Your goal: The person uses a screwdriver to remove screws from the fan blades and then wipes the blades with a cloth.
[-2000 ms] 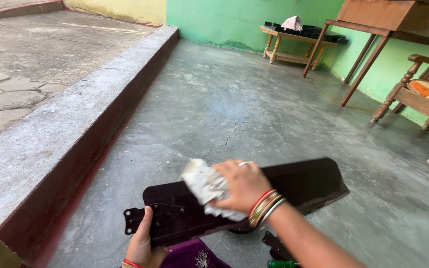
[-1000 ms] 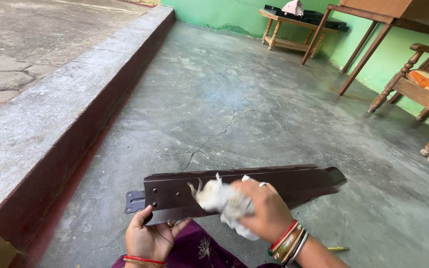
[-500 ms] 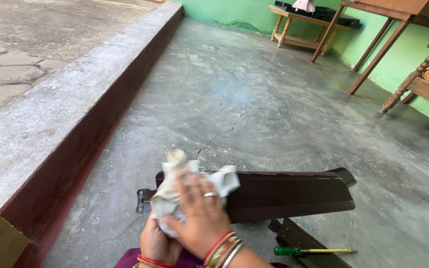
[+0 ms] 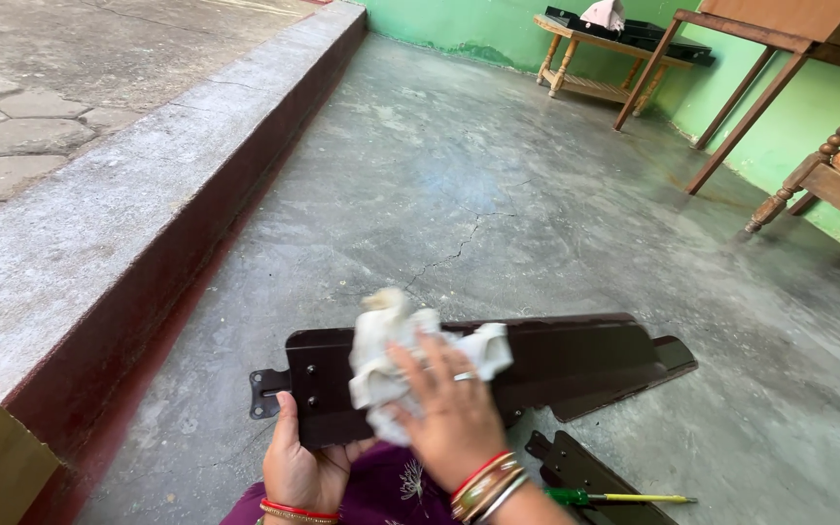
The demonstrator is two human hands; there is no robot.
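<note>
Purple cloth: lap, cut off by the frame's lower edge.
Left hand (image 4: 301, 469): grips dark fan blade (image 4: 576, 362) underneath (fingers hidden).
Right hand (image 4: 451, 418): presses white rag (image 4: 381, 365) flat on the blade.
Screwdriver (image 4: 614, 498): on floor, handle partly hidden.

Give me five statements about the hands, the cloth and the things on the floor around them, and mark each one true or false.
1. The right hand presses a white cloth onto a dark brown fan blade. True.
2. The left hand holds a screwdriver. False: it grips the blade near its bracket end; the green-handled screwdriver lies on the concrete floor.
3. The blade stands upright against the step. False: it is held roughly level in front of the person.
4. Another dark blade lies on the floor beside the screwdriver. True.
5. The right wrist is bare. False: it wears several bangles.
</note>
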